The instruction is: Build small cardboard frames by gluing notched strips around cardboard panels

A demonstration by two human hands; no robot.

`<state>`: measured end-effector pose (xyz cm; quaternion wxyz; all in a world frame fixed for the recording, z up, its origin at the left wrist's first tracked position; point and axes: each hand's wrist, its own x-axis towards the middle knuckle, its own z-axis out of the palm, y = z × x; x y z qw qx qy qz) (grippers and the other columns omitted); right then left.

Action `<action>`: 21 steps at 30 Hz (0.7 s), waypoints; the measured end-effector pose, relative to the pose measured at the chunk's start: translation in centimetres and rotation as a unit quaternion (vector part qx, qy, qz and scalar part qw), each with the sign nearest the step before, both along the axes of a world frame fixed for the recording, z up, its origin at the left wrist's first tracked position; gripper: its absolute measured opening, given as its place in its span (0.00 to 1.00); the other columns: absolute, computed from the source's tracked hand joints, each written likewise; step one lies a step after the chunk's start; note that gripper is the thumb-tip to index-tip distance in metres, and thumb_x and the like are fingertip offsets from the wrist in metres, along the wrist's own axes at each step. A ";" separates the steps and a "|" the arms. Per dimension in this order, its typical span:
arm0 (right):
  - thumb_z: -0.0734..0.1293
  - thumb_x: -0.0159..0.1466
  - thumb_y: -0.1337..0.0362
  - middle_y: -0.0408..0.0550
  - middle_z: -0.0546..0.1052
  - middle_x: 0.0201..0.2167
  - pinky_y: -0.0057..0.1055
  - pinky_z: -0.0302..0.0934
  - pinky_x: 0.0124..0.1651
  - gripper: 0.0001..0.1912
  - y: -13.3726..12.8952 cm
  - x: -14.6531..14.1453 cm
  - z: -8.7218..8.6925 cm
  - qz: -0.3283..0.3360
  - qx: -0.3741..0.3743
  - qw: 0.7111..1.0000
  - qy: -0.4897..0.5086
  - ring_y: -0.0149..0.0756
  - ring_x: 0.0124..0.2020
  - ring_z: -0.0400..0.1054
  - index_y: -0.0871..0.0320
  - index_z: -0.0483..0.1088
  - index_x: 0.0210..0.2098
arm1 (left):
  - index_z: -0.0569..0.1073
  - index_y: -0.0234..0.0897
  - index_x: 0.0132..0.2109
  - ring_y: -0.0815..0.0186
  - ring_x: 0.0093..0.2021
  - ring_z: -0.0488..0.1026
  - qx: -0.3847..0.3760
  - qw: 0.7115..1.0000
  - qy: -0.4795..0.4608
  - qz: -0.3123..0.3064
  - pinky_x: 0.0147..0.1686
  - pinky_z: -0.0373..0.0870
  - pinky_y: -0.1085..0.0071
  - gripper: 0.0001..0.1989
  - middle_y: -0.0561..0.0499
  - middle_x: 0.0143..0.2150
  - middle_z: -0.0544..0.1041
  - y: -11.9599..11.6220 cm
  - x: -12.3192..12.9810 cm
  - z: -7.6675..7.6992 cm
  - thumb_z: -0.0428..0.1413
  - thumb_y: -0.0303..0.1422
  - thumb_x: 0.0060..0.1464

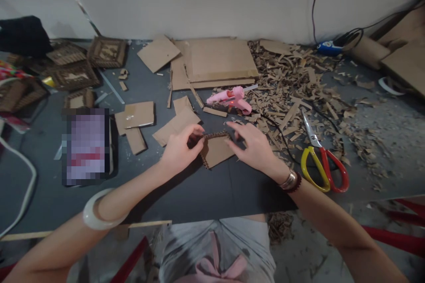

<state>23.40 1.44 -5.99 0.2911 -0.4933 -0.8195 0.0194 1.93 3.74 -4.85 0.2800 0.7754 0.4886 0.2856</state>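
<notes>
A small square of cardboard (pixel 217 151) lies on the dark table in front of me. A corrugated cardboard strip (pixel 215 135) stands on edge along its far side and bends down its left side. My left hand (pixel 182 148) pinches this edging at the far left corner, thumb and index finger closed on it. At the far right corner is my right hand (pixel 250 143), its thumb and index finger apart around the strip's end; the thumb is at the cardboard's edge. Just beyond the hands lies a pink glue gun (pixel 230 98) with a small red light on.
Scissors (pixel 320 159) with yellow and red handles lie right of my right hand. Cardboard scraps (pixel 292 84) heap at the back right. Cardboard sheets (pixel 219 59) are stacked at the back. Left are a blurred-out phone-like object (pixel 86 148) and several edged cardboard pieces (pixel 106 52).
</notes>
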 end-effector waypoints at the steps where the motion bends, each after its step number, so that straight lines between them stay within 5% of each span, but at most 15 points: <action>1: 0.61 0.63 0.61 0.45 0.70 0.25 0.33 0.64 0.35 0.16 0.2 0.3 0.2 -0.033 0.012 0.999 0.026 0.36 0.29 0.64 0.63 0.66 0.48 | 0.70 0.35 0.39 0.70 0.30 0.74 0.016 1.000 -0.003 -0.008 0.30 0.71 0.75 0.06 0.51 0.33 0.77 0.0 0.0 0.0 0.51 0.27 0.53; 6: 0.64 0.59 0.62 0.50 0.73 0.32 0.39 0.62 0.39 0.15 2.7 1.6 1.8 -0.171 0.026 0.985 0.002 0.43 0.37 0.66 0.60 0.65 0.45 | 0.71 0.34 0.33 0.68 0.36 0.73 0.126 0.987 -0.005 -0.099 0.36 0.71 0.73 0.11 0.48 0.36 0.75 -0.1 -0.2 -0.3 0.46 0.23 0.57; 10: 0.69 0.54 0.59 0.57 0.72 0.39 0.44 0.59 0.44 0.17 6.3 1.7 2.5 -0.143 -0.027 0.987 -0.065 0.51 0.44 0.63 0.61 0.66 0.39 | 0.72 0.34 0.37 0.67 0.39 0.73 0.161 0.980 0.010 -0.121 0.39 0.71 0.72 0.12 0.47 0.39 0.74 -0.4 -0.2 -0.6 0.45 0.21 0.58; 15: 0.69 0.55 0.57 0.45 0.69 0.22 0.32 0.54 0.30 0.12 9.2 1.9 2.9 -0.093 -0.157 0.983 0.023 0.34 0.25 0.61 0.60 0.66 0.25 | 0.70 0.33 0.43 0.66 0.41 0.72 0.148 0.983 0.015 -0.103 0.41 0.71 0.71 0.11 0.44 0.42 0.72 -0.7 0.0 -0.5 0.45 0.23 0.59; 21: 0.66 0.57 0.57 0.41 0.64 0.19 0.29 0.49 0.27 0.13 9.2 4.2 4.7 -0.092 -0.095 0.986 0.103 0.29 0.22 0.56 0.58 0.63 0.22 | 0.63 0.34 0.52 0.66 0.40 0.72 0.093 0.993 0.026 -0.072 0.42 0.73 0.68 0.16 0.41 0.52 0.64 -1.5 0.2 0.0 0.50 0.31 0.57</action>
